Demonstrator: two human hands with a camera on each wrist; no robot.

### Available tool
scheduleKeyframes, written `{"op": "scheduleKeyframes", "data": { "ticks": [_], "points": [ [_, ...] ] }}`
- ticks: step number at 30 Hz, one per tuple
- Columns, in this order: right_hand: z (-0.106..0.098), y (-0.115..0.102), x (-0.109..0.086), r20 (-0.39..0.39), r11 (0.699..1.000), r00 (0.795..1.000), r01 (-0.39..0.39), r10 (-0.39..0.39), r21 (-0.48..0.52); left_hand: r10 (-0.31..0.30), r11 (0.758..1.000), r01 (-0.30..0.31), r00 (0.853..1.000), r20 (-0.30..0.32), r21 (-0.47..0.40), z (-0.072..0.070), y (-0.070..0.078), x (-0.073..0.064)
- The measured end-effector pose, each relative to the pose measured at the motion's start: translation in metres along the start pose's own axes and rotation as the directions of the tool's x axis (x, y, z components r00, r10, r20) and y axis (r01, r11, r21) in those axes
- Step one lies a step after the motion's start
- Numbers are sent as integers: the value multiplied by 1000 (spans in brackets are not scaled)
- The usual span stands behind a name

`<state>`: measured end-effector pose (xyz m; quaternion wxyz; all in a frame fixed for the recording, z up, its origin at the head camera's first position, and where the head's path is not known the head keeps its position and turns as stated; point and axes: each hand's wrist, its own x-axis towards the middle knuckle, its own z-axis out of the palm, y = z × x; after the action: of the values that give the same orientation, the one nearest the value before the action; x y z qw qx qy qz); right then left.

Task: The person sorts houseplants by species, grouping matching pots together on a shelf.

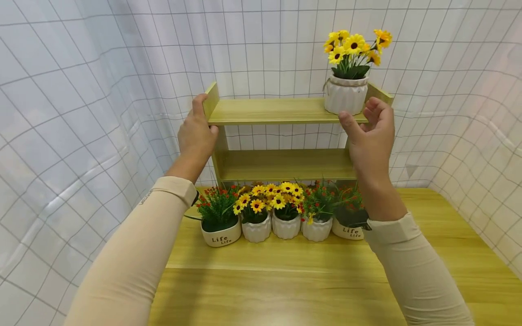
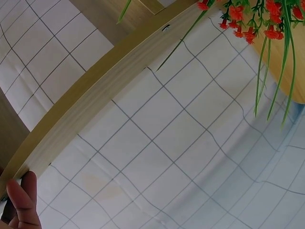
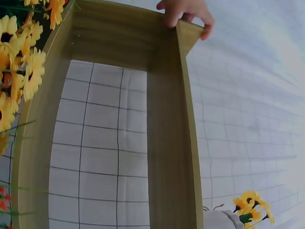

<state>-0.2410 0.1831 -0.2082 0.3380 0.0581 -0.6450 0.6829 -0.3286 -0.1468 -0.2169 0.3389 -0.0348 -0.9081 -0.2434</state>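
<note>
A two-tier wooden shelf (image 1: 277, 111) stands at the back of the table. My left hand (image 1: 197, 136) grips its upper left end, fingers along the outer side and thumb at the front; its fingertips (image 2: 28, 198) show low in the left wrist view. Near the top tier's right end, my right hand (image 1: 373, 140) has loosely bent fingers and the thumb apart, close to a white flowerpot (image 1: 345, 95) with yellow flowers. I see nothing held in it, though contact with the pot or shelf edge is unclear. The right wrist view leaves this hand out.
Several potted plants line the shelf's front: a cream oval pot (image 1: 221, 235) with red flowers at left, white pots (image 1: 257, 230) in the middle, another oval pot (image 1: 348, 231) at right. White gridded curtains (image 1: 269, 45) enclose the wooden table (image 1: 277, 290).
</note>
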Motion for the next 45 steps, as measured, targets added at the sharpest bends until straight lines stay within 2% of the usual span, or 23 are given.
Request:
{"op": "scheduleKeyframes", "data": {
  "ticks": [3,5,10,16,25,29,37,45],
  "points": [
    [-3,7,-14,5,997,1000,-6,5,71,3,1000,-3,1000,1,-1,0,0,0],
    [-5,12,-24,6,996,1000,-23,23,84,3,1000,-3,1000,2,-3,0,0,0],
    [-8,26,-50,20,998,999,-51,50,37,0,1000,0,1000,3,-2,1,0,-1],
    [-6,51,-78,83,998,995,-48,45,27,-9,1000,9,1000,10,-1,0,1,-1],
    [1,81,-119,156,991,986,-36,57,-131,13,1000,-13,1000,-12,-11,0,-1,0],
    [6,92,-136,169,982,984,-25,57,-186,-1,1000,1,1000,-3,-12,-1,-1,2],
    [9,106,-164,168,979,974,-128,154,-157,-11,1000,11,1000,15,-2,1,1,2],
    [16,120,-190,228,964,953,-151,200,-217,-11,1000,11,1000,13,0,1,0,2]
  ]
}}
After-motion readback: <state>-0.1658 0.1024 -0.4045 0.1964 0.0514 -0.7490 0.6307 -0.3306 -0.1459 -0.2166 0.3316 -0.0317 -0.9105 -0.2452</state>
